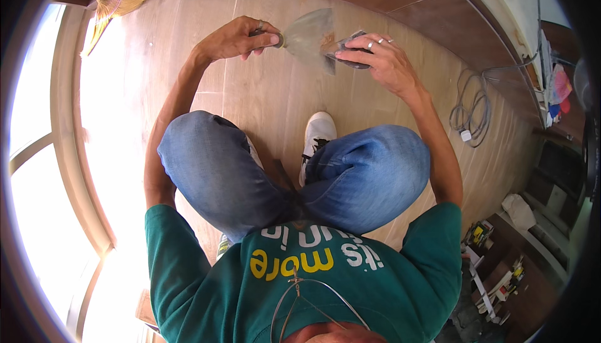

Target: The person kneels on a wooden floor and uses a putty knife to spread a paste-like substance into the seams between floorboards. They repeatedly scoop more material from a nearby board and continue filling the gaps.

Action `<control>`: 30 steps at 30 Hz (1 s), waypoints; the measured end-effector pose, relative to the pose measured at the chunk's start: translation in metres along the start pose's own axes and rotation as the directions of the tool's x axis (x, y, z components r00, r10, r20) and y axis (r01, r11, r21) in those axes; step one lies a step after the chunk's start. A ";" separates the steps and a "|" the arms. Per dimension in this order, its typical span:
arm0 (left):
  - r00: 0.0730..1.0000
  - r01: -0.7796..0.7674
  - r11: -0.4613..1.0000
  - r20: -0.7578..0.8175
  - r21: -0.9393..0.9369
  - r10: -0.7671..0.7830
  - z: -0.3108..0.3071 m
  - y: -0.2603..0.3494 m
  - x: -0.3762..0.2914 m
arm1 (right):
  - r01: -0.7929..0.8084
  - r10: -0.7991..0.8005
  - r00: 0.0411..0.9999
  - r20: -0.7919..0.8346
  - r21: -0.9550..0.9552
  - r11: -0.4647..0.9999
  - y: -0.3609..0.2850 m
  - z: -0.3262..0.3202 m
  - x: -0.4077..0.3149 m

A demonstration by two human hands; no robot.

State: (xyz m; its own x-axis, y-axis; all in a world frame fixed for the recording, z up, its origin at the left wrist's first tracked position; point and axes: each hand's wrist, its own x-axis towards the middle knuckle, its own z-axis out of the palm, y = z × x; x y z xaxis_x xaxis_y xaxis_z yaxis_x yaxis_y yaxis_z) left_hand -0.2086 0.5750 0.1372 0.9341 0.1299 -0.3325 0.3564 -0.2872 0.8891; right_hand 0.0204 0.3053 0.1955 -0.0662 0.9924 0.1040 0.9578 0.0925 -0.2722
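My left hand [249,38] grips the dark handle end [266,39] of a translucent, flared scoop-like piece [305,37], its wide end facing right. A yellowish ring shows where the handle meets the flare. From the right, my right hand [382,58] is closed around a dark, block-like hand tool [354,63]. The tool's brownish left end [331,48] meets or overlaps the wide rim of the flare; whether they touch, I cannot tell. Both hands are raised in front of my knees, over the wood-look floor [263,89].
A straw broom [119,4] leans at the upper left. A coiled grey cable [486,108] with a white plug [465,135] lies at right, below a brown cabinet panel [422,14]. Lower right, a shelf unit [530,291] holds assorted items. A bright framed glass opening [35,202] runs along the left.
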 end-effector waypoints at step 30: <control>0.915 -0.237 0.937 0.266 -0.256 0.304 0.050 0.058 0.114 | -0.488 0.434 0.497 -0.751 0.172 0.856 -0.037 0.025 -0.104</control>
State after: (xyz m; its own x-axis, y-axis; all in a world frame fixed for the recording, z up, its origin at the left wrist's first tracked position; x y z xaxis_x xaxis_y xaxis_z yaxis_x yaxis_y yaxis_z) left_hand -0.0801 0.5258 0.1346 0.9682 -0.2209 -0.1171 0.1071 -0.0567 0.9926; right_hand -0.0148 0.2011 0.1709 0.5930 0.4723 0.6522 0.8041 -0.3908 -0.4480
